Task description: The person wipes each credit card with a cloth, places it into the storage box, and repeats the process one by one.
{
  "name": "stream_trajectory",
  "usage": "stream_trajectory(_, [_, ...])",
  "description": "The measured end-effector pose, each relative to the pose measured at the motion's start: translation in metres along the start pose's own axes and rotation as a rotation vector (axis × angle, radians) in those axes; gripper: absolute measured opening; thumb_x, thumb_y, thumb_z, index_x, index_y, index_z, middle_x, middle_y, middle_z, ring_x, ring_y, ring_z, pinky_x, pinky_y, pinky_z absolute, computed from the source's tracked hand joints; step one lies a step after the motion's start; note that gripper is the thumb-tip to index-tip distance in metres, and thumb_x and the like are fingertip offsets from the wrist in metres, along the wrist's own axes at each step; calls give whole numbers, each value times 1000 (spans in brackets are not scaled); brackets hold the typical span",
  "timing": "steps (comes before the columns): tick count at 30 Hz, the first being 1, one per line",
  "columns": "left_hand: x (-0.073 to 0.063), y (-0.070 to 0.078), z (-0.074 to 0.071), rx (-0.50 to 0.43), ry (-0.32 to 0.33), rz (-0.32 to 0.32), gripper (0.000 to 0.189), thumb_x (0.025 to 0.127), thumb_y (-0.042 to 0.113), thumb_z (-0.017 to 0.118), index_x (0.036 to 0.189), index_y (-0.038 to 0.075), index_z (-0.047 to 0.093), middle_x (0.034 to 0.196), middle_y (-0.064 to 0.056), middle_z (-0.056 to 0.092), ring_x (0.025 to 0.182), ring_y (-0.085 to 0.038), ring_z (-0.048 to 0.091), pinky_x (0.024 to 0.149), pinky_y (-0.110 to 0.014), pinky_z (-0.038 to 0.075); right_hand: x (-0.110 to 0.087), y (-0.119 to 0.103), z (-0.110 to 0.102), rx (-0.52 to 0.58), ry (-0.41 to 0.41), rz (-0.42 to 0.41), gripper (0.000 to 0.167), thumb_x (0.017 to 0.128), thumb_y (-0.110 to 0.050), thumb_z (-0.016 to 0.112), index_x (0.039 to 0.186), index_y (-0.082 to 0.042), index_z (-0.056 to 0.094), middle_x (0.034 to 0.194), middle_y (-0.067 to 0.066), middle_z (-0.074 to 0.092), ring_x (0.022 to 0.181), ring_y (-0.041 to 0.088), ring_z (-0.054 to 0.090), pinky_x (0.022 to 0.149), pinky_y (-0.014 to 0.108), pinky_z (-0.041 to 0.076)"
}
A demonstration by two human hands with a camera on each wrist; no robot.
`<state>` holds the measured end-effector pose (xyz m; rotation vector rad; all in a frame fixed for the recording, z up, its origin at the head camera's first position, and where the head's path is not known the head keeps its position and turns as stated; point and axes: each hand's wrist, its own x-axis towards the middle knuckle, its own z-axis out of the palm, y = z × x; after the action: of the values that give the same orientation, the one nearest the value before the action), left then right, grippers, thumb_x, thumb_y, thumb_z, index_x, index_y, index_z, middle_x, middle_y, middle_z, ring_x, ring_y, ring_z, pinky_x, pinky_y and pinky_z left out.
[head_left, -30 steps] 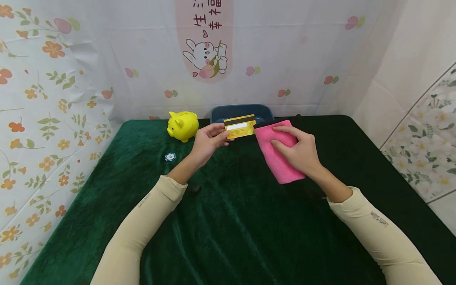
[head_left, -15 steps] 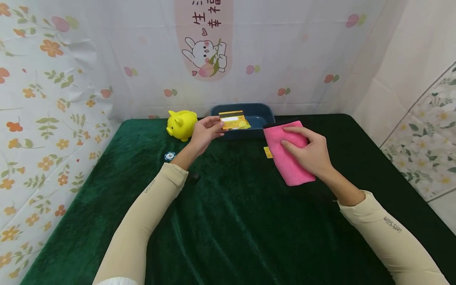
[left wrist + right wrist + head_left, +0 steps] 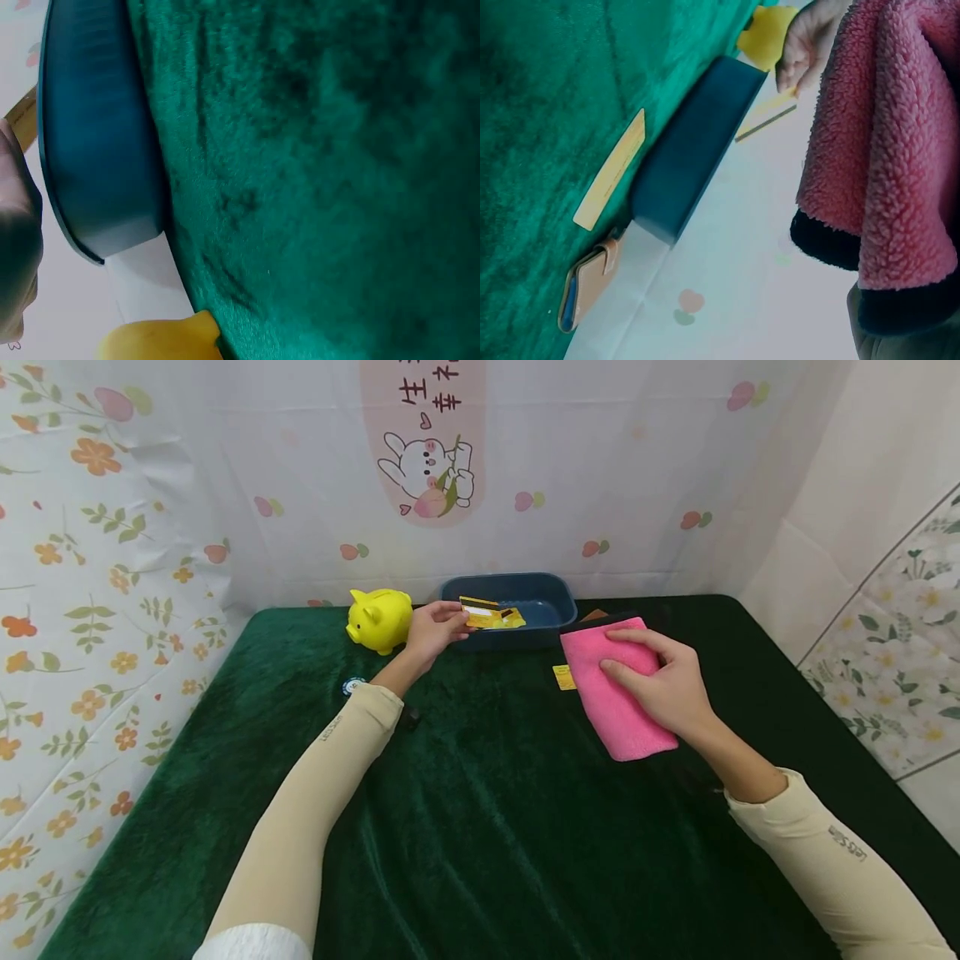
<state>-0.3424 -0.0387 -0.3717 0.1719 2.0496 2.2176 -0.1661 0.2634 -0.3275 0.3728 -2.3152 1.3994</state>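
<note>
My left hand (image 3: 435, 631) pinches a yellow bank card (image 3: 477, 612) by its left end, over the front of a dark blue bin (image 3: 510, 641). More yellow with a dark stripe (image 3: 512, 617) shows just right of that card; whether it lies in the bin or in the hand I cannot tell. Farther right, my right hand (image 3: 667, 681) grips a folded pink fleecy cloth (image 3: 611, 702) with black edging, held above the table. Another yellow card (image 3: 611, 176) lies on the green cloth before the bin, partly hidden by the pink cloth in the head view.
A yellow piggy bank (image 3: 380, 620) stands left of the bin. A blue-and-white poker chip (image 3: 352, 685) and a small dark object (image 3: 411, 718) lie near the left forearm. Right of the bin is a tan wallet (image 3: 592, 281). Patterned curtains hang behind.
The left hand has moved left and lowered the card toward the bin. The right hand has drawn right with the pink cloth, uncovering the card on the table and the bin's front.
</note>
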Motion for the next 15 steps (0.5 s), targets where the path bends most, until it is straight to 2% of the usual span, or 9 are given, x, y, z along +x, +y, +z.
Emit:
stream_trajectory(7, [3,-3,4,97,30,-1,33,96,12,66,125,-2,62,118,-18,68,91,-24,73,77,-30,59,-1,2,0,-14,-3,37,37,90,-9,73,126,-8,67,109,-4,63,72,16,64,60,24,56])
stream_trajectory(13, [3,-2,4,292,79,24,35,97,18,66,128,2,64,111,-11,67,82,-16,64,79,-37,58,-2,2,-1,-1,-8,27,37,90,-8,72,127,-7,66,110,-3,63,74,16,64,61,24,56])
stream_trajectory(15, [3,-2,3,322,93,12,37,96,20,67,130,3,64,110,-10,66,81,-16,61,78,-37,57,-1,2,-1,-2,-10,32,37,91,-9,72,127,-7,66,110,-3,62,74,16,64,61,24,56])
